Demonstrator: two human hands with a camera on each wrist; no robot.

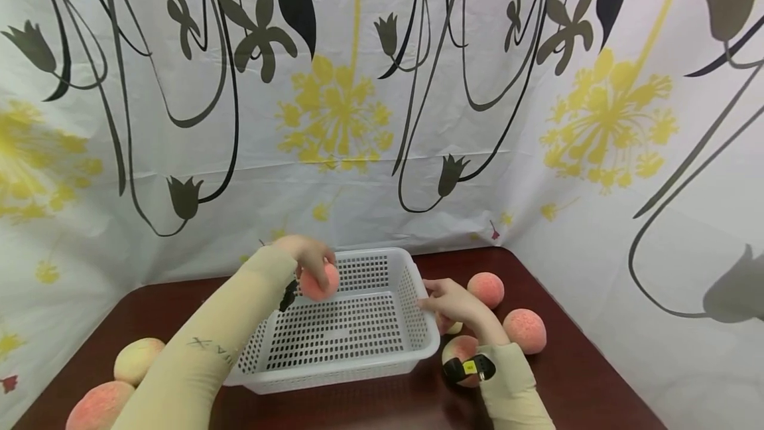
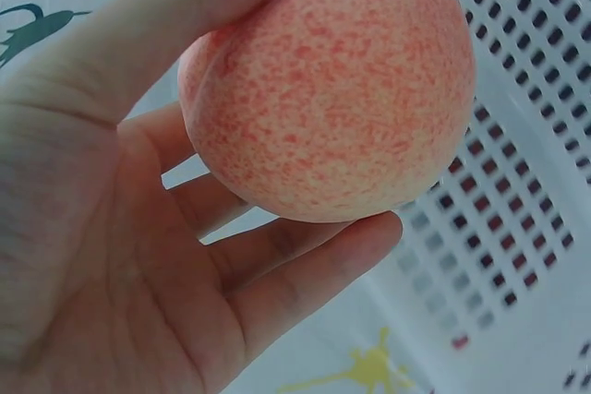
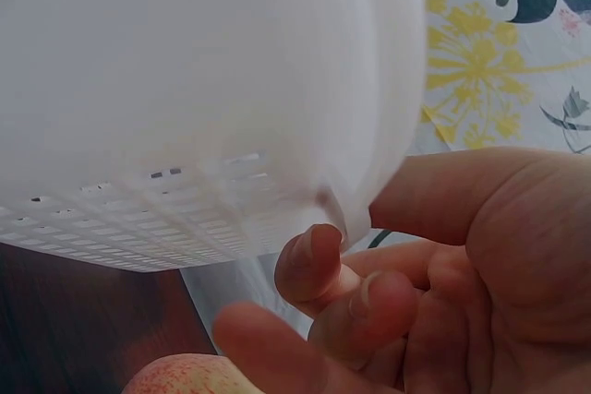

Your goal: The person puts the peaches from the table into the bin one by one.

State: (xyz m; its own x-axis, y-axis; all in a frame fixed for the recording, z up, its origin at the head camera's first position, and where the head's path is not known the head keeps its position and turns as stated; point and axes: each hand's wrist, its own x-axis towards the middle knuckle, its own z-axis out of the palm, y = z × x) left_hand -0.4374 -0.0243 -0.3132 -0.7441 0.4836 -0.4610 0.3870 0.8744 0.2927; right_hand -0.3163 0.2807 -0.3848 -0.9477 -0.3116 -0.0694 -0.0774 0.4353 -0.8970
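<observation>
My left hand (image 1: 309, 259) holds a pinkish-orange peach (image 1: 320, 284) over the back left part of a white plastic basket (image 1: 334, 375). In the left wrist view the thumb lies across the top of the peach (image 2: 342, 99), with the fingers spread behind and beneath it. On the basket's right side, my right hand (image 1: 456, 302) grips the rim. The right wrist view has the thumb behind the basket edge (image 3: 355, 214) and a curled fingertip under it. The bare slotted floor of the basket shows in the head view.
Right of the basket lie several peaches, including one at the back (image 1: 486, 289), one farther right (image 1: 525, 331) and one partly behind the right wrist strap (image 1: 456, 370). Two more, one yellowish (image 1: 138, 358), lie left on the dark table (image 1: 334, 410). A flower-patterned sheet (image 1: 358, 204) hangs behind.
</observation>
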